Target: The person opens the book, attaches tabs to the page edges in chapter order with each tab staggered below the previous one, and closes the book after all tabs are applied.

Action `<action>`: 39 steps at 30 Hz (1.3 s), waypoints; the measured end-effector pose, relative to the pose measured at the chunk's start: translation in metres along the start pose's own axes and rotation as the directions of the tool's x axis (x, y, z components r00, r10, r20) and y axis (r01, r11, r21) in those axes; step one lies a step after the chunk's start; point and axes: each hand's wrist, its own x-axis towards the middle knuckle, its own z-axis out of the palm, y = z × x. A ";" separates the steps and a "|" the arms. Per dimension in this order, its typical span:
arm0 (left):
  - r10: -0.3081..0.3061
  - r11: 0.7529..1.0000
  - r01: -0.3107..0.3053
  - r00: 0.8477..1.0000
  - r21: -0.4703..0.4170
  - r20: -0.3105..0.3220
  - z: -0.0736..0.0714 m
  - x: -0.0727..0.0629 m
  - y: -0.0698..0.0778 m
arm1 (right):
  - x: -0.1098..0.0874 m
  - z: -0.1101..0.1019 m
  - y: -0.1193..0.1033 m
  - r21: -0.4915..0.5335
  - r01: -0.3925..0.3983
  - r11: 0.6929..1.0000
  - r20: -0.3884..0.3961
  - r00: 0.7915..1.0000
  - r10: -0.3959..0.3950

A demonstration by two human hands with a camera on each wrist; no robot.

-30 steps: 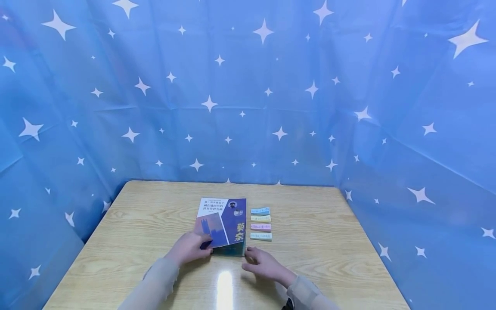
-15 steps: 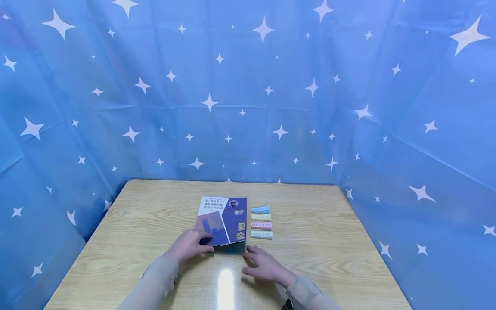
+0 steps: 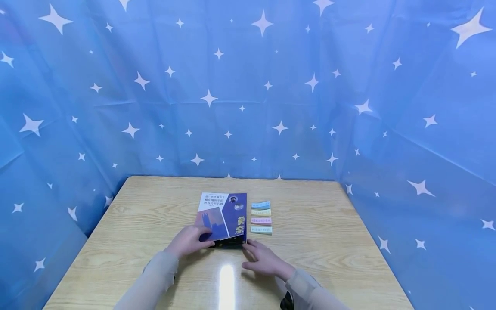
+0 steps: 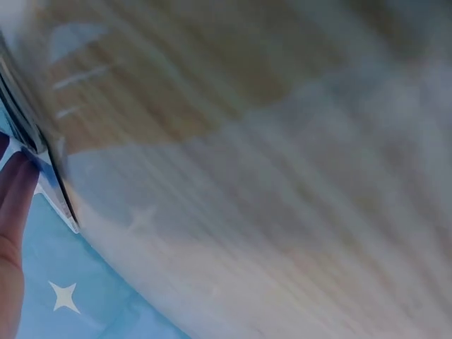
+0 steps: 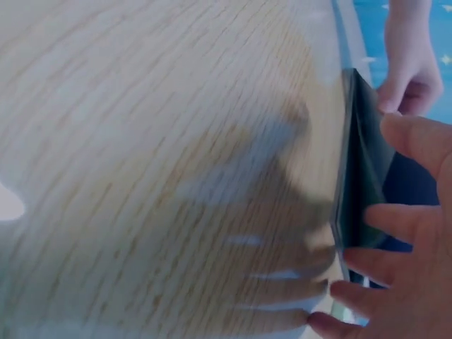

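Observation:
A purple and white paperback book (image 3: 234, 215) lies on the table, its front cover lifted a little at the near edge. Under it a dark inner page (image 3: 231, 242) with small yellow specks shows. My left hand (image 3: 188, 241) pinches the near left corner of the cover between thumb and fingers; the right wrist view shows this left hand (image 5: 415, 74) at the far end of the raised cover. At the near right corner, my right hand (image 3: 265, 260) has its fingers spread, fingertips right at the book's edge. In the left wrist view, only the left fingers (image 4: 15, 198) and the book's edge (image 4: 53, 169) show.
Right of the book, several folded sticky-note strips with handwriting lie in a column: blue (image 3: 261, 205), yellow (image 3: 261, 212), pink (image 3: 261, 221) and pale green (image 3: 261, 230). The wooden table (image 3: 321, 241) ends at a blue star-printed curtain (image 3: 248, 142).
The strip showing under the lifted cover has gone from teal to dark with yellow specks. Both hands stay at the book's near corners. The whole view has shifted slightly upward.

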 end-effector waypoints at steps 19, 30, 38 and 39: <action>0.421 0.907 -0.352 0.758 0.231 -0.499 0.006 0.012 0.061 | 0.035 -0.004 -0.021 0.132 0.061 0.989 -0.152 0.988 -0.041; 0.582 0.791 -0.463 0.772 0.401 -0.257 0.034 0.005 0.087 | 0.052 -0.015 -0.008 0.202 0.134 0.970 -0.182 0.979 -0.097; 0.114 0.849 -0.075 0.992 0.523 -0.044 0.060 0.012 0.087 | 0.056 -0.017 -0.013 0.244 0.140 0.960 -0.186 0.978 -0.095; 0.074 0.851 -0.041 0.996 0.523 -0.043 0.062 0.016 0.087 | 0.057 -0.016 -0.015 0.241 0.141 0.960 -0.191 0.977 -0.096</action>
